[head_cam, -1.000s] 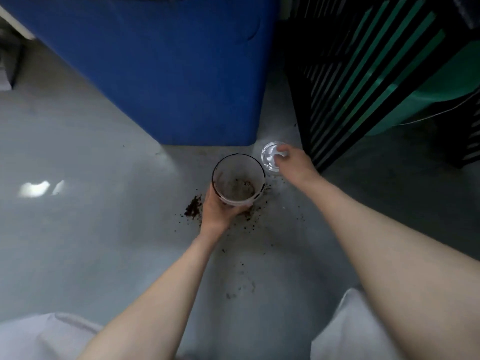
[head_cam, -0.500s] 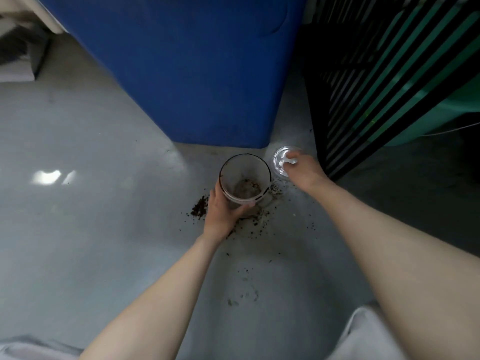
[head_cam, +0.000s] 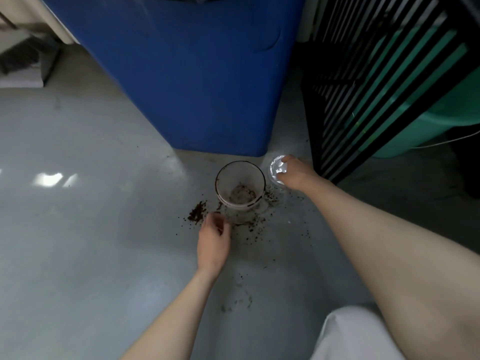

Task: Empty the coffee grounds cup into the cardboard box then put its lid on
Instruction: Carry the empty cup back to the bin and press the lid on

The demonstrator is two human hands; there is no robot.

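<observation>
A clear plastic cup stands upright on the grey floor, with a thin smear of brown coffee grounds on its bottom. My left hand hovers just in front of it, fingers loosely curled and holding nothing. My right hand rests on the clear round lid, which lies on the floor right of the cup; its fingertips pinch the lid's edge. No cardboard box shows in this view.
Spilled coffee grounds dot the floor left of and around the cup. A big blue bin stands just behind. A black slatted rack with a green tub behind it stands at the right.
My left hand has let go of the cup and drawn back toward me. The right hand stays on the lid. The camera has tilted up a little.
</observation>
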